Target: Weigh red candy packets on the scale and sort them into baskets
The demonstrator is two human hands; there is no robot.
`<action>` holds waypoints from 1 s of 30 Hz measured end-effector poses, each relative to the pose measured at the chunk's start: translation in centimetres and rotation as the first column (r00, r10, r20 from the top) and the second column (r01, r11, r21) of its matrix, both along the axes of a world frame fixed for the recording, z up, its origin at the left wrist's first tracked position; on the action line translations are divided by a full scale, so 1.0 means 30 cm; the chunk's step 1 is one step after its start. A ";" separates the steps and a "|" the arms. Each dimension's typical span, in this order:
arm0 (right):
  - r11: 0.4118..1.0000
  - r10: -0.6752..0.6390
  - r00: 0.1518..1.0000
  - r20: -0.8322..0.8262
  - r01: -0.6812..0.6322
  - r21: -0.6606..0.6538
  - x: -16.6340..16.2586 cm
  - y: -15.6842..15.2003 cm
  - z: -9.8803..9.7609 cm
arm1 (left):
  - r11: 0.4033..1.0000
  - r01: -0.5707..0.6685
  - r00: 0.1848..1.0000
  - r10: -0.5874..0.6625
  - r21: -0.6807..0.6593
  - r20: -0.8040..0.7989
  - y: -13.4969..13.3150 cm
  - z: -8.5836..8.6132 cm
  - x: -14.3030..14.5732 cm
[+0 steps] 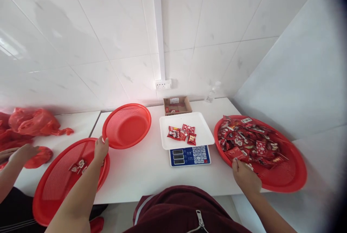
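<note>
My left hand (101, 149) is closed on the rim of a large red plastic basket (48, 175), which tilts over the table's front edge. A few small red snack packets (78, 166) lie inside it. At the right, my right hand (246, 176) curls over the near rim of another red basket (300, 169), fingertips close to the packets; its fingers are partly hidden. That basket holds a heap of red snack packets (244, 141). Between the hands stands a digital scale (189, 156), and several red packets (181, 133) lie on its white tray (200, 121).
An empty red basket (127, 107) sits behind my left hand. A small cardboard box (177, 106) and a clear bottle (211, 95) stand by the wall under a socket (163, 84). At far left, another person's hand (24, 152) is near red plastic bags (35, 121).
</note>
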State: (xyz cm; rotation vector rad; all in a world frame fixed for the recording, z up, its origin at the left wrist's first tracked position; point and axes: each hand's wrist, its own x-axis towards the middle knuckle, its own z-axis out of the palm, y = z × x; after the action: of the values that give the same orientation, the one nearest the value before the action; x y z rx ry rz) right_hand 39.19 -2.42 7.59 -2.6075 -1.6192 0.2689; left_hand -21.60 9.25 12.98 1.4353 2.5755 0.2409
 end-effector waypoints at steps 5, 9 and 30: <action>0.999 -0.023 1.000 0.000 0.023 -0.047 -0.014 0.002 0.027 | 0.990 0.105 0.993 -0.099 -0.095 0.070 0.028 -0.028 0.006; 0.997 -0.038 0.999 -0.016 0.037 -0.066 -0.023 0.005 0.047 | 0.982 0.141 0.981 -0.156 -0.128 -0.115 0.059 0.009 0.061; 0.999 -0.010 0.999 -0.034 0.009 -0.044 -0.021 0.004 0.048 | 0.241 0.971 0.240 -0.964 0.012 -0.118 0.224 -0.085 1.097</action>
State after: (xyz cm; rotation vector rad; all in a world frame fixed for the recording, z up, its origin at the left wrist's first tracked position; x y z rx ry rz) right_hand 38.55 -2.31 9.04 -2.6265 -1.6078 0.3497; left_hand 11.30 15.98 10.43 2.7774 1.1630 0.0671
